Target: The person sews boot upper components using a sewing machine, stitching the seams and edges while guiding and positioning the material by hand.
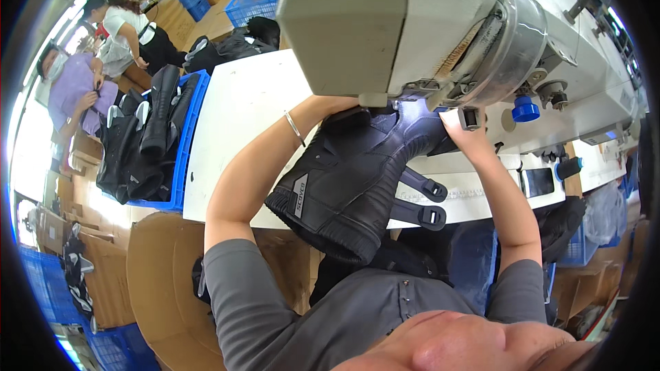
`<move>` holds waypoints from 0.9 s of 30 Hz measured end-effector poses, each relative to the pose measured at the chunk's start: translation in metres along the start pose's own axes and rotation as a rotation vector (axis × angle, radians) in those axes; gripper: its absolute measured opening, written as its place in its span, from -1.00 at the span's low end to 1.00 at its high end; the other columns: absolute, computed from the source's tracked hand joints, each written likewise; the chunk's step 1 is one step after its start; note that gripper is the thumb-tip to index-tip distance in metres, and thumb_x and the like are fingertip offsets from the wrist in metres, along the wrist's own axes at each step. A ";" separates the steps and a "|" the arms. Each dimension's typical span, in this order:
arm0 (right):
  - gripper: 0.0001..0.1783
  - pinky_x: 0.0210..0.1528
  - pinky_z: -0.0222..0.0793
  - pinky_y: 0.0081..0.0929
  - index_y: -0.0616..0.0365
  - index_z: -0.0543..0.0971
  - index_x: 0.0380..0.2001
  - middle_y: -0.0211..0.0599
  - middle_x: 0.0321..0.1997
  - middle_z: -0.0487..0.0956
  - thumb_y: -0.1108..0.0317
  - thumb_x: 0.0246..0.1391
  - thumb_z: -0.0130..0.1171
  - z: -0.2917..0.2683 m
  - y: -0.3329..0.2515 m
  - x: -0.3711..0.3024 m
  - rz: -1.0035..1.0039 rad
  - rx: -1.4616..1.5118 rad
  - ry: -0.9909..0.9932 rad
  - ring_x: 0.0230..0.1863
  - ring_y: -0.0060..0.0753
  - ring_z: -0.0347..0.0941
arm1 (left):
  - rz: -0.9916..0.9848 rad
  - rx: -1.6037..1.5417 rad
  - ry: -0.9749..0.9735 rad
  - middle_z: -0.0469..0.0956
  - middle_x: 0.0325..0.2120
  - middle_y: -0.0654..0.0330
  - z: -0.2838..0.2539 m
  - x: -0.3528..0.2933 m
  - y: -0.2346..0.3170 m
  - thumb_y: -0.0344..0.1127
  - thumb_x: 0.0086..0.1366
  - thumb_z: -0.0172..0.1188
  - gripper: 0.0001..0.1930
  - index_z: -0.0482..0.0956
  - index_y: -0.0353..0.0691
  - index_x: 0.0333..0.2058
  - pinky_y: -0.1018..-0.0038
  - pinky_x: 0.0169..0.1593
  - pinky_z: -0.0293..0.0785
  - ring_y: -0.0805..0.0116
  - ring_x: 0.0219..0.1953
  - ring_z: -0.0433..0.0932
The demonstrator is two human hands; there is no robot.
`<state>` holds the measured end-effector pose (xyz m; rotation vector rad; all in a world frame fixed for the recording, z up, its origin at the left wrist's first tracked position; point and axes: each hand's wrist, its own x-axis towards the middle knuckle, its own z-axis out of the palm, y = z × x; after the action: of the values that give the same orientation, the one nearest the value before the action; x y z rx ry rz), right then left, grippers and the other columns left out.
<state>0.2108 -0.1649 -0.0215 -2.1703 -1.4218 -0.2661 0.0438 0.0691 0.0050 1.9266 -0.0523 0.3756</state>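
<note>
A black boot lies across the white sewing machine table, its shaft opening toward my body. Two buckled straps hang off its right side. The far end of the boot reaches under the head of a sewing machine, where a light shines on it. My left hand is at the far left side of the boot; its fingers are hidden behind the machine head. At the boot's right end, my right hand grips it, with the fingertips partly covered by a small metal part of the machine.
To the left stands a blue crate full of black boots. Two people work at the far left. A large cardboard box is beside me at the lower left. A blue knob and a thread spool sit on the right.
</note>
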 end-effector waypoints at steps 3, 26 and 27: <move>-0.73 -0.41 0.36 -0.22 0.26 0.59 -0.50 0.05 -0.51 0.57 0.24 -0.19 0.30 -0.006 -0.005 0.002 -0.192 0.150 0.407 -0.44 0.05 0.53 | -0.001 0.012 -0.004 0.48 0.05 0.10 -0.003 0.006 -0.002 -0.29 0.32 0.12 -0.56 0.39 -0.28 0.14 0.42 0.10 0.46 0.31 0.04 0.48; -0.70 -0.25 0.42 -0.21 0.14 0.63 -0.33 0.04 -0.36 0.60 0.23 -0.18 0.24 0.009 0.003 0.026 -0.293 0.230 0.190 -0.29 0.12 0.53 | 0.273 0.469 0.103 0.55 -0.02 0.03 0.008 -0.003 -0.001 -0.25 0.20 0.26 -0.59 0.53 -0.23 0.02 0.31 0.10 0.43 0.16 0.03 0.50; -0.70 -0.25 0.42 -0.21 0.14 0.63 -0.33 0.04 -0.36 0.60 0.23 -0.18 0.24 0.012 0.006 0.026 -0.234 0.232 0.161 -0.29 0.12 0.53 | 0.151 0.354 0.055 0.56 -0.04 0.04 0.011 -0.005 0.004 -0.26 0.20 0.25 -0.60 0.53 -0.23 0.01 0.31 0.10 0.43 0.17 0.02 0.51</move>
<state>0.2261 -0.1396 -0.0223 -1.7592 -1.5326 -0.3341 0.0404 0.0572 0.0030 2.2676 -0.1007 0.5692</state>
